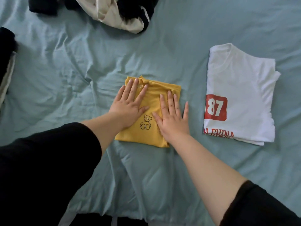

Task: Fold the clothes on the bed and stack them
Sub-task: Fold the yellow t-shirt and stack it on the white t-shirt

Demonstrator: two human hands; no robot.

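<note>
A small yellow shirt with a bear outline drawing lies folded into a rectangle in the middle of the bed. My left hand lies flat on its left half, fingers straight and spread toward the collar. My right hand presses flat on its right half, with the outer fingers reaching past the shirt's edge onto the sheet. To the right lies a folded white T-shirt with a red "87" print, apart from the yellow one.
The bed is covered by a wrinkled light blue sheet. An unfolded heap of black and cream clothes sits at the far edge. More dark fabric lies at the left edge.
</note>
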